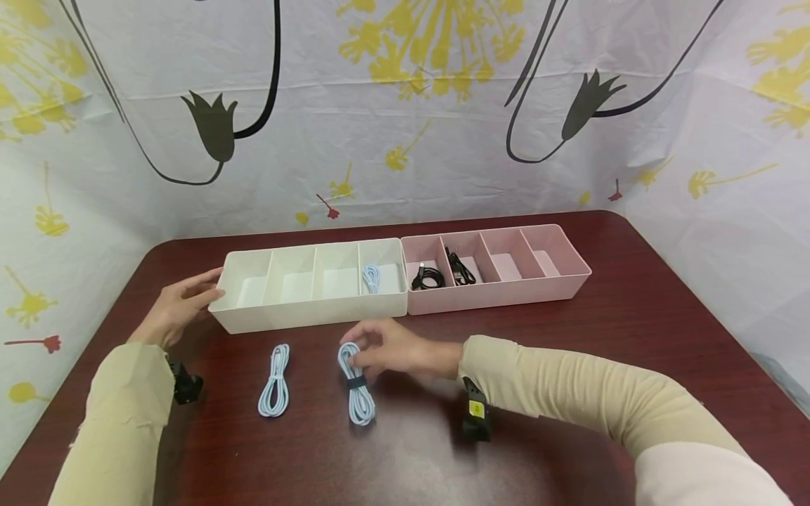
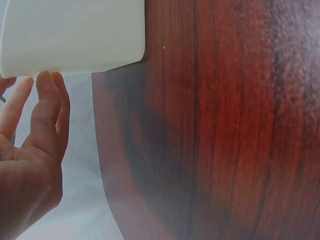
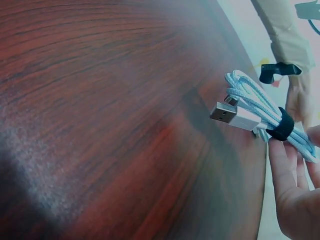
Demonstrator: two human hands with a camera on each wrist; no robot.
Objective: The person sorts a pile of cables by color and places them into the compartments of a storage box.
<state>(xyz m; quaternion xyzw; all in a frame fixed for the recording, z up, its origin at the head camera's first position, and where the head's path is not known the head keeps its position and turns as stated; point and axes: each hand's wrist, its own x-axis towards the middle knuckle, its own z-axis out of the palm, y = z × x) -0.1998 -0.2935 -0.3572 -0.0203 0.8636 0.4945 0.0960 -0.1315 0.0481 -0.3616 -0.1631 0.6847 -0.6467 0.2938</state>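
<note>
My right hand [image 1: 395, 348] pinches a coiled light-blue USB cable [image 1: 361, 406] by its far end, in front of the white divided organizer box [image 1: 316, 314]. A black strap [image 3: 283, 125] binds the coil, and its USB plug [image 3: 223, 113] shows in the right wrist view. At the left end of the white box, my left hand [image 1: 177, 306] touches the end wall with extended fingertips [image 2: 46, 82]. Another light-blue coiled cable [image 1: 275, 383] lies on the table between the hands. The white box's rightmost compartment holds a smaller light-blue cable [image 1: 371, 278].
A pink divided box [image 1: 500, 294] adjoins the white box's right end. Its two left compartments hold a coiled black cable [image 1: 430, 278] and a bundled black cable [image 1: 461, 270]. Both boxes stand toward the back of the dark red wooden table [image 1: 253, 464]; a patterned curtain [image 1: 455, 161] hangs behind.
</note>
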